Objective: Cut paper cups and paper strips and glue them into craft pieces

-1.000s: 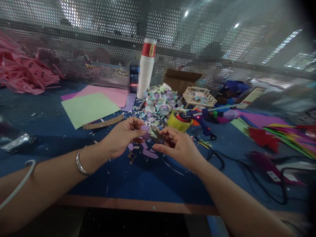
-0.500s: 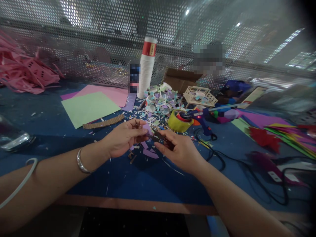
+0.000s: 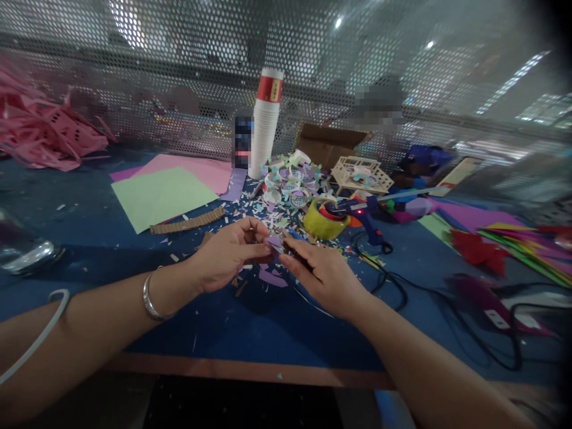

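My left hand (image 3: 227, 253) pinches a small purple paper piece (image 3: 273, 242) between thumb and fingers above the blue table (image 3: 89, 220). My right hand (image 3: 324, 274) is closed round small dark scissors, mostly hidden under its fingers, with the tip meeting the purple piece. Both hands touch at the paper. Purple offcuts (image 3: 270, 277) lie on the table right below them. A silver bangle (image 3: 149, 298) circles my left wrist.
Green paper (image 3: 161, 196) and pink paper (image 3: 201, 170) lie back left beside a corrugated card strip (image 3: 187, 223). A stack of white cups (image 3: 266, 125), decorated paper rings (image 3: 290, 187), yellow tape (image 3: 324, 220), a blue glue gun (image 3: 366, 217) with cables and coloured sheets (image 3: 513, 235) crowd the right.
My right hand has moved left and closed in on the purple piece, hiding the scissors more. My left hand has shifted slightly right and down to meet it.
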Available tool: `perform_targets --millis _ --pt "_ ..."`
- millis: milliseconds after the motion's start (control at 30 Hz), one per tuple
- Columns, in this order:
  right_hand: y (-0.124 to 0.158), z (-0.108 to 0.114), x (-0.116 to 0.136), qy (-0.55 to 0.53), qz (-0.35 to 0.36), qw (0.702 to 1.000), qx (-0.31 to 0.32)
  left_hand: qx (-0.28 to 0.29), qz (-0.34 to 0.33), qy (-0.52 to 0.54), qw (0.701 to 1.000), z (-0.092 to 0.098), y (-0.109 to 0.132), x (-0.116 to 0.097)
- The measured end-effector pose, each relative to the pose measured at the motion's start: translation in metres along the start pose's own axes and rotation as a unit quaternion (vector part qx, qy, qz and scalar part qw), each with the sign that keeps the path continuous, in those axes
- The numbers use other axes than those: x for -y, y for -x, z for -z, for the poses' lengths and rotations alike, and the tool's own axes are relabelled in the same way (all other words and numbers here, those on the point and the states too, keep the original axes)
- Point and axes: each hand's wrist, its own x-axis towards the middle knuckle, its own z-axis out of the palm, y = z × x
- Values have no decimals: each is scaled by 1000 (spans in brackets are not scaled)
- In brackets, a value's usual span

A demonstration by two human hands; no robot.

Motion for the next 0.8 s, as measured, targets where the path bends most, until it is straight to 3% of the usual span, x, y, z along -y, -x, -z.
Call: perform_targets --millis 800 --pt "1 3 3 -22 5 1000 12 15 -23 -51 998 -1 3 3"
